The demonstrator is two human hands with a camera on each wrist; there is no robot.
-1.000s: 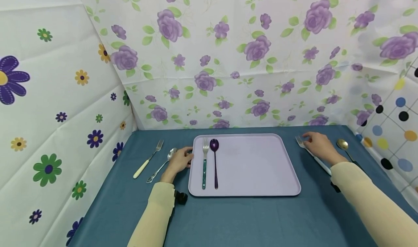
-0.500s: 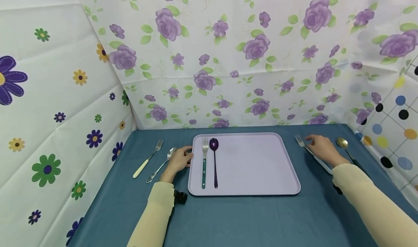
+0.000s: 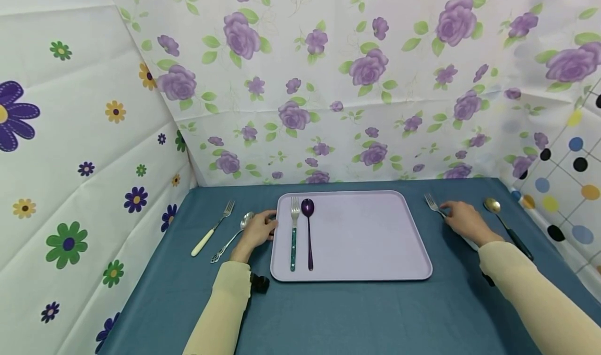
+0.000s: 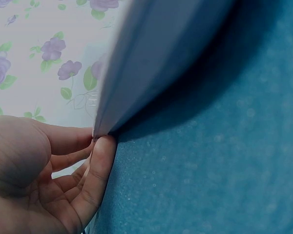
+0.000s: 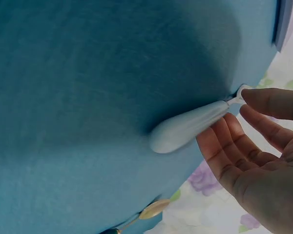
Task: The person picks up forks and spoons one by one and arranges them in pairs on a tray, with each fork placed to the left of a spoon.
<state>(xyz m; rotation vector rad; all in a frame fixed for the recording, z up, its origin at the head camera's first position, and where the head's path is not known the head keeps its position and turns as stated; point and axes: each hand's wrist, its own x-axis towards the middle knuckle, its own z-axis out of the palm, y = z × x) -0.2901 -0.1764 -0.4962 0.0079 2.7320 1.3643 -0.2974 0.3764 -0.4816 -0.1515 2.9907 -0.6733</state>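
My left hand (image 3: 258,230) pinches the left rim of a lilac tray (image 3: 366,235); in the left wrist view the thumb and a finger meet at the tray's edge (image 4: 136,73). On the tray lie a green-handled fork (image 3: 293,240) and a dark purple spoon (image 3: 309,230), side by side. To the right of the tray, my right hand (image 3: 465,222) pinches a white-handled fork (image 3: 432,203) at its neck. In the right wrist view its thick pale handle (image 5: 190,126) slants down to the cloth, with several fingers beside it.
A cream-handled fork (image 3: 206,240) and a silver spoon (image 3: 230,243), partly behind my left hand, lie left of the tray. A gold spoon with a dark handle (image 3: 493,206) lies right of my right hand. Patterned sheets (image 3: 300,84) enclose the blue-covered table (image 3: 347,313).
My right hand has shifted slightly right and down, and its fingers have come in on the white-handled fork. The left hand stays at the tray's rim.
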